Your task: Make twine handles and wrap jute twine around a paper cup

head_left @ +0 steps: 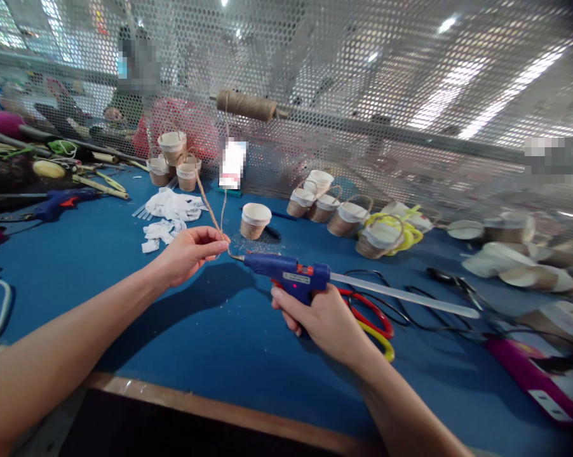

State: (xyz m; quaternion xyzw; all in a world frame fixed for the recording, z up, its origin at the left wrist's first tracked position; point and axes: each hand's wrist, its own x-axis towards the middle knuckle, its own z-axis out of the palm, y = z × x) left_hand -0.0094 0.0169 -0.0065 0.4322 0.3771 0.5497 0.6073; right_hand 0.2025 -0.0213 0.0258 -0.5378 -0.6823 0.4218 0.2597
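My left hand [191, 252] is pinched shut on a thin jute twine [209, 206] that runs up to a spool [246, 104] hung on the mesh wall. My right hand [322, 317] grips a blue hot glue gun [289, 273] with a clear glue stick [405, 295] sticking out of its back. The gun's nozzle points left and touches the twine right at my left fingertips. Both hands hover over the blue table [124, 279].
Small twine-wrapped paper cups stand at the back: one alone [255, 220], a group [324, 203] right of it, another stack [175, 158] at the left. Red and yellow scissors [375, 324] lie under my right hand. A second glue gun [60, 203], white scraps [172, 206] and a pink object [534, 377] lie around.
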